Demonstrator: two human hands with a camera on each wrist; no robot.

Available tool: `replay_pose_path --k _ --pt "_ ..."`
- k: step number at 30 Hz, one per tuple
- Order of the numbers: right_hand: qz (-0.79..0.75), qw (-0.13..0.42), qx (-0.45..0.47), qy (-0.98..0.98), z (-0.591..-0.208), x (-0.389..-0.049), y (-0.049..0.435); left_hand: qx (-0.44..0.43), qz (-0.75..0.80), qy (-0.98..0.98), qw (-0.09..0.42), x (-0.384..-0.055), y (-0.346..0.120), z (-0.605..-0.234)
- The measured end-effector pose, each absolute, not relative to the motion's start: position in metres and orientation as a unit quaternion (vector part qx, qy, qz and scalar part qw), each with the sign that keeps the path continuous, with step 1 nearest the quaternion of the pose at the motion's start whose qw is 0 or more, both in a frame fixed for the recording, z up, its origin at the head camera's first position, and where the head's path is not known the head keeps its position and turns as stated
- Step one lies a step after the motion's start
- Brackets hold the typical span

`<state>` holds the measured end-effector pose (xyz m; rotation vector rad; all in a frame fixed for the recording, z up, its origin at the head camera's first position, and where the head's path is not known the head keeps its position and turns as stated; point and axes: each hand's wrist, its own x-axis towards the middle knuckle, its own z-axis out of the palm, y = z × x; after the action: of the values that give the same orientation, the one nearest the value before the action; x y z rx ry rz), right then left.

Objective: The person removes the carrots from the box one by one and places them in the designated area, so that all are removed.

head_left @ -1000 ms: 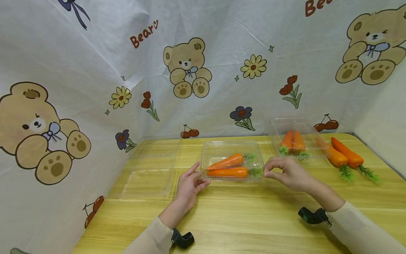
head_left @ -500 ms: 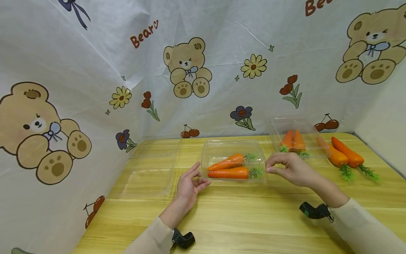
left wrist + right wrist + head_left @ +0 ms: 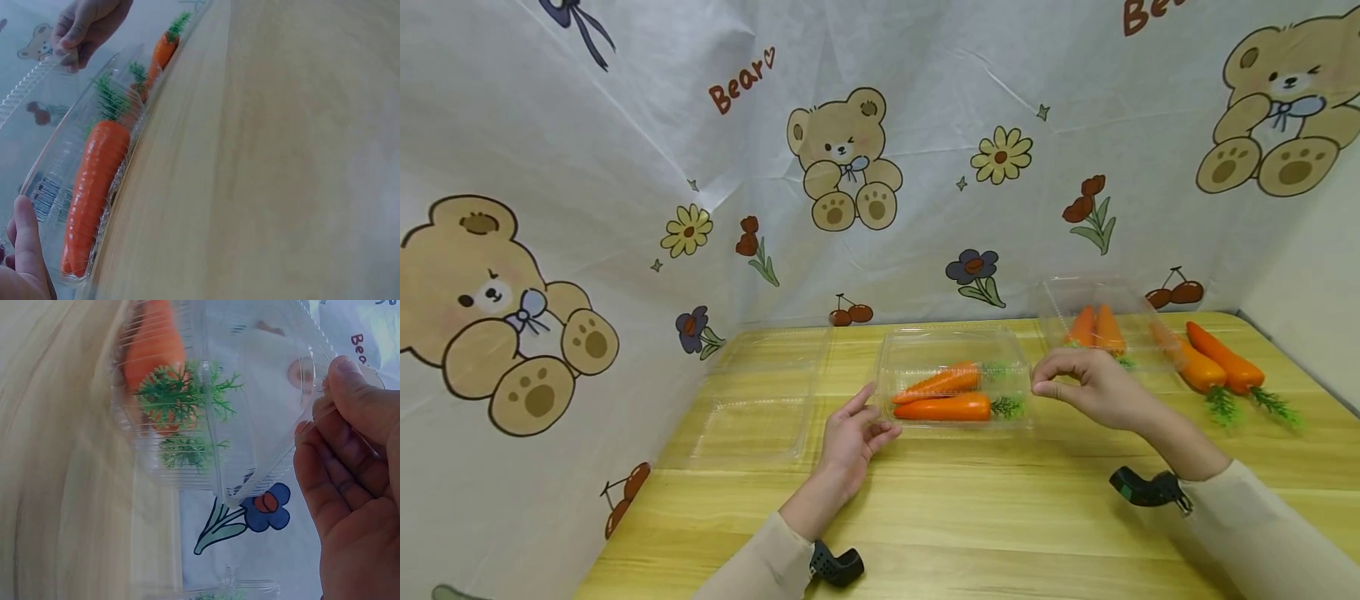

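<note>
A clear hinged plastic box (image 3: 955,423) stands mid-table, with two orange carrots (image 3: 951,407) with green tops inside. My right hand (image 3: 1090,385) pinches the front right corner of its lid (image 3: 275,381) between thumb and fingers. That lid edge is raised from the base, as the right wrist view shows. At the front left corner of the box, my left hand (image 3: 848,446) rests its fairly straight fingers (image 3: 28,240) against the wall. In the left wrist view the near carrot (image 3: 97,187) lies along the box's front side.
At the left lies another clear box (image 3: 752,417), spread open. A third clear box (image 3: 1052,321) at the back right holds carrots (image 3: 1107,329), partly behind my right hand. Two loose carrots (image 3: 1225,362) lie beside it. A bear-print cloth (image 3: 917,275) hangs behind the table.
My right hand has moved slightly up and to the right, raising the lid's edge with it. The left hand has stayed at the box's corner. The carrots inside have not visibly moved.
</note>
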<state>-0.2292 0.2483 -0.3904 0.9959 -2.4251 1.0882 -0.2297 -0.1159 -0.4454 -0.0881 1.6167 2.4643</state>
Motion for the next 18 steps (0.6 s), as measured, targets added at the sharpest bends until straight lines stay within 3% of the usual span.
replay_pose_path --k 10,18 --pt "0.433 0.149 0.315 -0.831 -0.378 -0.233 0.244 -0.033 0.832 0.546 0.096 -0.231 -0.115 -0.445" --pt "0.456 0.180 0.264 -0.831 -0.371 -0.239 0.240 -0.031 0.832 0.545 0.098 -0.230 -0.115 -0.448"
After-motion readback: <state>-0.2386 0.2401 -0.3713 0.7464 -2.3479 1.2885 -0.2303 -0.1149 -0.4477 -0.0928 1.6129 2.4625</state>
